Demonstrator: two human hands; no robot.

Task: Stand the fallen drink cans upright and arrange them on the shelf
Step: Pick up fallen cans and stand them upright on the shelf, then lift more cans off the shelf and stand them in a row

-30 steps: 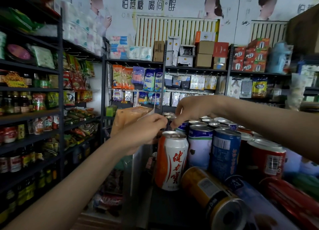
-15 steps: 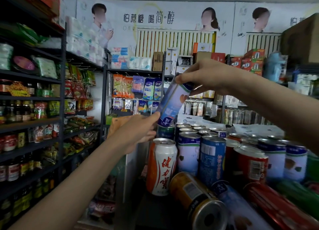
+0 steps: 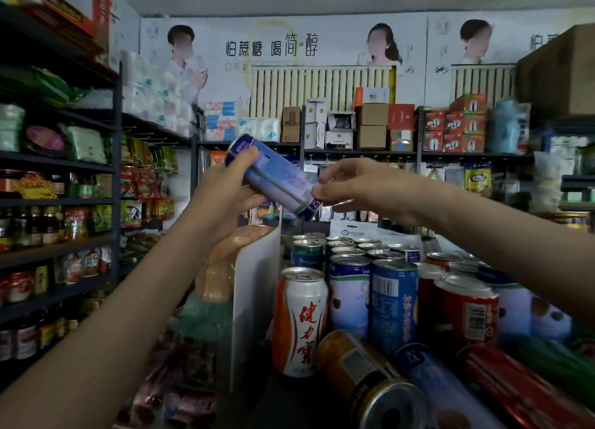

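I am holding the blue-and-lilac cylindrical metal can above the shelf's upright cans, long axis slanting: my left hand curling round its upper end, my right hand pinching the lower.

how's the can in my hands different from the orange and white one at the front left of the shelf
The blue can is tilted in the air, gripped by the left hand and the right hand; the orange and white can stands upright on the shelf, untouched. The blue can is blue and pale lilac; the orange and white can bears red characters. Both are tall metal drink cans.
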